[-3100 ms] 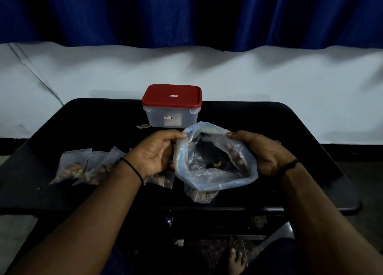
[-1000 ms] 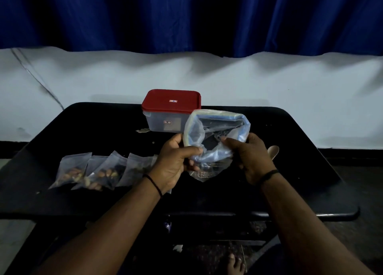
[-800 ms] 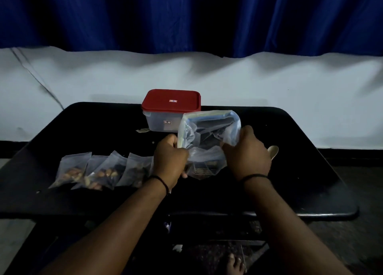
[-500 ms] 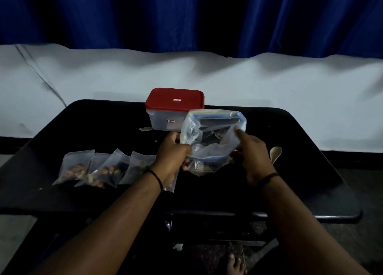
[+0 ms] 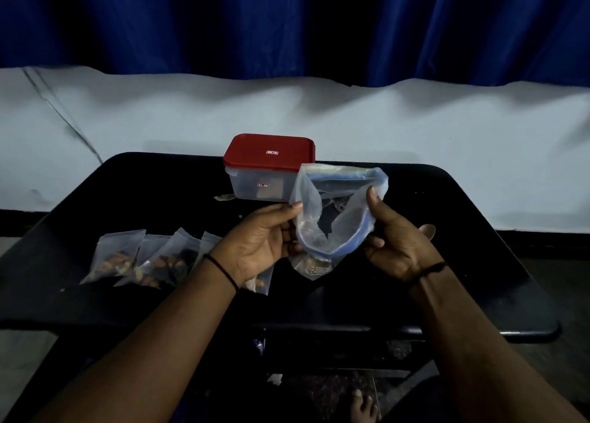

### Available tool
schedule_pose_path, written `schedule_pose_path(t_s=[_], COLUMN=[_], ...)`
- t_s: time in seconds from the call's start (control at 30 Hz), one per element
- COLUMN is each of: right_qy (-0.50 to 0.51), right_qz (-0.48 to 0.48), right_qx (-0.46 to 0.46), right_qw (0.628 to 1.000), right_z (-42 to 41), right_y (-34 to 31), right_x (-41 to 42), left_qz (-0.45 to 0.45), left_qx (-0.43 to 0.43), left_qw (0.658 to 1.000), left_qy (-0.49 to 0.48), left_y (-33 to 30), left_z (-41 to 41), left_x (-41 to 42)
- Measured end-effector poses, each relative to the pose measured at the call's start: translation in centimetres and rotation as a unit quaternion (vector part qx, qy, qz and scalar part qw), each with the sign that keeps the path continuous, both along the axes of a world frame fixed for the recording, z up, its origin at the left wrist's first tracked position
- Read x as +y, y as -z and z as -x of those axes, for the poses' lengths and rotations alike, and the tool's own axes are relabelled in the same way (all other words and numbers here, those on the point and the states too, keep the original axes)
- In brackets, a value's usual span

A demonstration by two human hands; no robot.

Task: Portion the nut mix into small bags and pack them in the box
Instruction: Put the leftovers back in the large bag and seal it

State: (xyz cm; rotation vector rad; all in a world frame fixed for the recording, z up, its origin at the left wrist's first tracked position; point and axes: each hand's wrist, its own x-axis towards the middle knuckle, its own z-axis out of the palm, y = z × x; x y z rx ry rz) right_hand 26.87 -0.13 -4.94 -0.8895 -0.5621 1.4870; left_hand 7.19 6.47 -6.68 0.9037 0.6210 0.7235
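Head view, looking down over a black table (image 5: pixel 463 263). Both hands raised just above the tabletop, holding a large clear bag (image 5: pixel 332 212) with a blue zip strip along its mouth. Left hand (image 5: pixel 261 244): palm turned up, thumb and fingers pinching the bag's left edge. Right hand (image 5: pixel 396 240): thumb pressed on the right side of the bag's rim, fingers curled under it. Bag mouth gapes open towards the viewer; the bag looks nearly empty, its crumpled lower end hanging down close to the table between the two wrists. Cannot tell what, if anything, is left inside.

Left of the hands, a row of small bags (image 5: pixel 140 260) lies on the table, overlapping one another, brown nuts showing through the plastic. One more sits partly hidden under the left wrist.

Behind the large bag, near the table's far edge, a clear box (image 5: pixel 255 186) with a red lid (image 5: pixel 268 151) on top, closed. The bag's upper left corner overlaps the box's right side in view.

A pale spoon (image 5: pixel 427 231) peeks out just beyond the right hand. Thin dark bands on both wrists. Blue curtain (image 5: pixel 287 23) above a white wall at the back.
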Motion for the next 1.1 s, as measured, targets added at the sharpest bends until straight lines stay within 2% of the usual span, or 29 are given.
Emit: schedule_pose_path(t_s=[0.1,0.2,0.27,0.3,0.33,0.37,0.4,0.43,0.47,0.5,0.53,0.6,0.67,0.77,0.83,0.9,1.1], right_qy=[-0.03,0.031,0.097,0.133,0.165,0.188,0.199,0.2,0.199,0.199,0.199,0.192,0.183,0.184,0.179,0.146,0.088], right_qz=[0.004,0.031,0.062,0.076,0.093,0.112,0.131,0.133,0.124,0.114,0.1,0.062,0.038,0.001,-0.005,0.001,-0.009], right_qx=[-0.026,-0.091,-0.171,-0.244,-0.356,-0.481,-0.586,-0.655,-0.69,-0.705,-0.708,-0.686,-0.628,-0.448,-0.308,-0.222,-0.148], right_qw=[0.999,0.995,0.979,0.958,0.915,0.849,0.775,0.716,0.684,0.671,0.67,0.699,0.755,0.875,0.935,0.964,0.985], right_z=[0.1,0.1,0.0,-0.2,-0.4,-0.8,-1.0,-1.0,-0.7,-0.6,-0.6,-0.8,-1.2,-1.0,-1.0,-1.3,-1.5], right_y=[0.2,0.6,0.9,1.1,1.0,1.0,0.8,0.6,0.2,0.2,0.2,1.0,1.9,1.9,1.6,1.4,1.2], right_x=[0.3,0.8,1.0,0.9,0.7,0.6,0.3,-0.1,-0.4,-0.5,-0.5,0.0,0.5,0.7,0.8,0.9,0.9], left_qz=[0.007,0.008,0.003,-0.016,-0.06,-0.126,-0.203,-0.275,-0.322,-0.344,-0.344,-0.295,-0.222,-0.13,-0.061,-0.001,0.043], left_qx=[-0.01,0.011,0.03,0.07,0.144,0.231,0.305,0.358,0.394,0.417,0.43,0.42,0.37,0.26,0.167,0.11,0.044], left_qw=[0.999,1.0,0.998,0.994,0.978,0.943,0.895,0.846,0.808,0.785,0.777,0.807,0.869,0.943,0.978,0.993,0.996], left_qy=[0.031,-0.005,-0.053,-0.088,-0.139,-0.201,-0.254,-0.284,-0.297,-0.304,-0.306,-0.292,-0.241,-0.161,-0.108,-0.053,-0.059], left_y=[0.1,0.3,0.1,0.0,0.0,0.2,0.5,0.8,1.0,1.0,1.0,0.8,0.4,-0.3,-0.8,-0.9,-0.6], left_z=[-0.1,-0.5,-0.7,-0.7,-0.7,-0.6,-0.5,-0.5,-0.6,-0.8,-0.9,-0.8,-0.8,-0.6,-0.5,-0.1,-0.1], left_x=[-0.2,0.0,0.1,0.1,0.1,0.2,0.2,0.2,-0.1,-0.2,-0.1,0.3,0.5,0.3,0.3,0.6,0.6])
